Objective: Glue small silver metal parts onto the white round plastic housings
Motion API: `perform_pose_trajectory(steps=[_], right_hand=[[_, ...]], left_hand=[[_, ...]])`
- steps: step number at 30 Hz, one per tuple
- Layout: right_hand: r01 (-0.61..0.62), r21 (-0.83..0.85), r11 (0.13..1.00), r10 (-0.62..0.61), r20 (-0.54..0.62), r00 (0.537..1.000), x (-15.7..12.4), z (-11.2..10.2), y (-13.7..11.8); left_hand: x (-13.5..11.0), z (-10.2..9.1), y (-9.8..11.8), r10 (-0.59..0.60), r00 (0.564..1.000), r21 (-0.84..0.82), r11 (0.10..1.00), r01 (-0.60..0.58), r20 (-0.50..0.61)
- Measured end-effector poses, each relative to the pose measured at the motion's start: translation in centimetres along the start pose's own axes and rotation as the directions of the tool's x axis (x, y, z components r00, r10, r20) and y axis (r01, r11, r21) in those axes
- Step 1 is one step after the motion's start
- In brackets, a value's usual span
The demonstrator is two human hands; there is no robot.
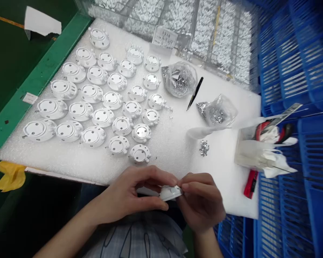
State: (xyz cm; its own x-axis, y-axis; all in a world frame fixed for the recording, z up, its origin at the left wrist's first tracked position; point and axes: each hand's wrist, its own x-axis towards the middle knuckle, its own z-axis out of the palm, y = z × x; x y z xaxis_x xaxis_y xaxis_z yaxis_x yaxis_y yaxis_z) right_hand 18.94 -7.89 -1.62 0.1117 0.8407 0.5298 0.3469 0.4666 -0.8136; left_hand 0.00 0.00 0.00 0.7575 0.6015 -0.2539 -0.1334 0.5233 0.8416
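Near the front edge of the table, my left hand (140, 191) grips a small white plastic part (171, 192) between thumb and fingers. The part is tilted, and the fingers cover much of it. My right hand (200, 197) is closed in a pinch at the part's right end, thumb and forefinger pressed together; whatever sits between those fingertips is hidden. Several similar white round plastic housings (93, 136), each with two dark holes, lie in rows on the white foam sheet (172, 143) to the left. A small pile of shiny metal pieces (204, 148) lies beyond my right hand.
Two clear bags of metal bits (181, 79) (218, 111) and a black pen (195, 94) lie farther back. A clear holder with tools (243, 150), a red cutter (250, 184) and blue crates (282, 150) line the right. Compartment trays of white parts (174, 18) stand behind.
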Motion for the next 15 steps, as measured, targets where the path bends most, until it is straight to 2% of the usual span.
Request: perform_pose_trajectory(steps=[3,4,6,8,10,12,13,15], right_hand=[[-0.123,0.038,0.992,0.122,0.025,0.992,0.8,-1.1,-0.7],[-0.152,0.004,0.988,0.152,-0.017,0.988,1.3,-1.6,-0.8],[-0.215,-0.164,0.963,0.184,-0.183,0.966,2.6,-2.7,-0.8],[-0.306,-0.380,0.873,0.194,-0.306,0.932,4.2,-3.6,-0.3],[-0.353,-0.552,0.756,0.235,-0.273,0.933,5.8,-4.0,0.6],[-0.320,-0.654,0.685,0.274,-0.175,0.945,7.1,-3.9,1.5],[-0.311,-0.661,0.683,0.289,-0.147,0.946,7.5,-3.7,1.9],[-0.351,-0.560,0.750,0.320,-0.157,0.934,7.8,-3.4,2.1]], left_hand=[[-0.1,0.1,-0.3,0.006,1.000,-0.093,0.996,-0.008,-0.023],[-0.1,0.2,-0.4,0.004,0.999,-0.140,0.990,-0.009,-0.039],[0.0,0.7,-0.5,-0.010,0.999,-0.268,0.963,-0.004,-0.052],[0.1,1.5,-0.5,-0.031,0.997,-0.405,0.914,0.003,-0.064],[0.3,2.4,-0.5,-0.096,0.992,-0.519,0.854,0.040,-0.081],[0.4,3.2,-0.3,-0.172,0.980,-0.612,0.787,0.075,-0.101],[0.4,3.6,-0.3,-0.198,0.974,-0.649,0.756,0.083,-0.106],[0.3,4.0,-0.2,-0.227,0.968,-0.704,0.705,0.086,-0.109]])
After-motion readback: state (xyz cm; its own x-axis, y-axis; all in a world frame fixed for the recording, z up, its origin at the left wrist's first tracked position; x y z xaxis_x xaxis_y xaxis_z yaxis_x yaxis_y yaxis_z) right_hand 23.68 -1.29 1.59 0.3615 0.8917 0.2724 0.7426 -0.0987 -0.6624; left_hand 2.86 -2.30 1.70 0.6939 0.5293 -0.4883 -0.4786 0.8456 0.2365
